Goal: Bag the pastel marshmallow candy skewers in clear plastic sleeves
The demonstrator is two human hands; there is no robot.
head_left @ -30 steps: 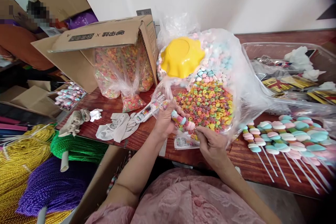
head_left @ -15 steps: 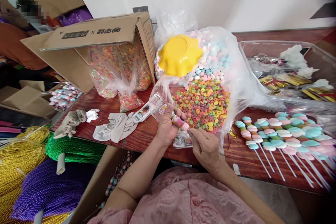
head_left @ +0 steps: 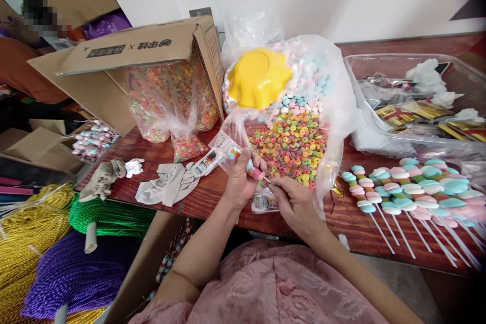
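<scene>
Near the red-brown wooden table's (head_left: 343, 228) front edge, my left fingers (head_left: 259, 162) curl round pastel rounded candies (head_left: 257, 174), right fingers (head_left: 283, 183) pinching their thin stick (head_left: 268, 180), presumably for steadiness.

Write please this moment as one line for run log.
left hand: grips candy skewer | right hand: fingers pinch its stick | beyond: ring gummies, yellow bowl | right: more skewers on table

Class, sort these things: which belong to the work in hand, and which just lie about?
Part of the work, apparently:
held pastel candy stick
multicoloured ring candies
pastel sweets on white sticks

Apparently lying about:
crumpled white tissue
shiny purple cord
</scene>
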